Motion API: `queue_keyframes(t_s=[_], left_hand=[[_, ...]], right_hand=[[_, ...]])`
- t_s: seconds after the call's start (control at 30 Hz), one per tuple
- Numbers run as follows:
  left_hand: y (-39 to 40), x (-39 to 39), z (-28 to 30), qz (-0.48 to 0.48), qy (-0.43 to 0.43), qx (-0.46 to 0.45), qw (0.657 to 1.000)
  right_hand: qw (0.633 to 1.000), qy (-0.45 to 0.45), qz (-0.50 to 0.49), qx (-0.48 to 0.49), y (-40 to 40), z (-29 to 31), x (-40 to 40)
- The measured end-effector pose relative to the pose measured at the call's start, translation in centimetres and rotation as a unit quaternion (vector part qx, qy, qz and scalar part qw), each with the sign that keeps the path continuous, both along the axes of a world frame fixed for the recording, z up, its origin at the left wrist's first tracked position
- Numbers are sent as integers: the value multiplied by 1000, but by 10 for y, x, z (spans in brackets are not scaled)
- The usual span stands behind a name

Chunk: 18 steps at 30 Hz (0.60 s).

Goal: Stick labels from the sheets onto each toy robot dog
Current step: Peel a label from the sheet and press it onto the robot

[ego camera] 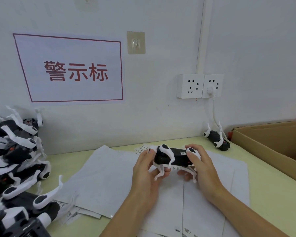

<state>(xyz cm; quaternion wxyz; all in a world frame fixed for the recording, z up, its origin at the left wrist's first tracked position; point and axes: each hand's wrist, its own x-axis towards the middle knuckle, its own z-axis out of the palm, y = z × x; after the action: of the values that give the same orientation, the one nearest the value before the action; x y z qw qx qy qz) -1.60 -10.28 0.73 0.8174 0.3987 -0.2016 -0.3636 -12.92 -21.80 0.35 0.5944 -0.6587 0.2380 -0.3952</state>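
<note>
- Black-and-white plastic toy robot dog (175, 156): long axis left-right, legs hanging down.
- Left hand (146, 171), right hand (201, 165): fingers curled round its ends, above white label sheets (106, 182).

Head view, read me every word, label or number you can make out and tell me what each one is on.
"警示标" in red, on the wall sign.
Small white label on the held dog: too small to read.
Label sheet behind the dog: print too small to read.
Sheets at the bottom edge: dark print, blurred.
Sheets under the dog pile: print blurred.
</note>
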Motion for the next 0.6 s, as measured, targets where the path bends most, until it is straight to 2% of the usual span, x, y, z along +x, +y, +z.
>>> queue_keyframes(t_s=[0.1, 0.33, 0.43, 0.53, 0.6], left_hand=[[0, 1, 0, 2, -3, 0, 1000], [-3, 3, -3, 14, -2, 9, 1000], [-4, 2, -3, 16, -8, 24, 1000], [-5, 2, -2, 6, -2, 36, 999], [-6, 1, -2, 7, 7, 41, 999]], right_hand=[[998, 3, 2, 57, -3, 6, -1], [997, 0, 26, 68, -5, 6, 1], [998, -7, 22, 58, -6, 3, 1], [998, -54, 12, 37, -7, -3, 1], [997, -76, 2, -9, -5, -4, 0]])
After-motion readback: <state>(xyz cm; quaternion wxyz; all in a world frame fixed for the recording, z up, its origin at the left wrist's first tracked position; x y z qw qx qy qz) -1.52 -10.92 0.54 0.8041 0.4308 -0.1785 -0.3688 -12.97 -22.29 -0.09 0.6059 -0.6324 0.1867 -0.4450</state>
